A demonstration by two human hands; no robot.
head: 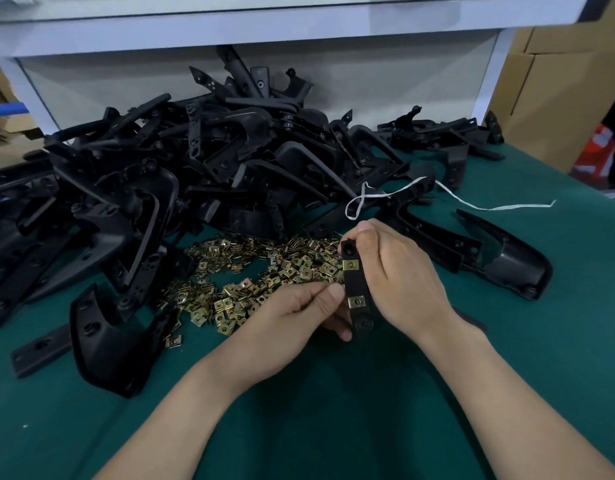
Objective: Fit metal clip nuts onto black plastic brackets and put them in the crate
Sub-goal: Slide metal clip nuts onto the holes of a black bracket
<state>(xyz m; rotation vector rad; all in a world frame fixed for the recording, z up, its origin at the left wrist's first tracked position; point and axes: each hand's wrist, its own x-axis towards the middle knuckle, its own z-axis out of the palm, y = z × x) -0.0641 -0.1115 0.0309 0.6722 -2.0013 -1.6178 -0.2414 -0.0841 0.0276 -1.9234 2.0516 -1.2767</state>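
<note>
Light, stiff bracket point(356, 284), two clip nuts point(351, 265) seated; right grip point(399, 271) clasps its top, left grip point(292, 317) pinches lower down.

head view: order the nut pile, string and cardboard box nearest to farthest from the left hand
1. nut pile: on the mat, just beyond the left hand, which grips the bracket
2. string: farther back, to the right
3. cardboard box: far back right, beyond the table

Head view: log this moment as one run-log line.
right hand: holds bracket | left hand: holds bracket | fitted clip nuts: two | loose nuts: heaped
</note>
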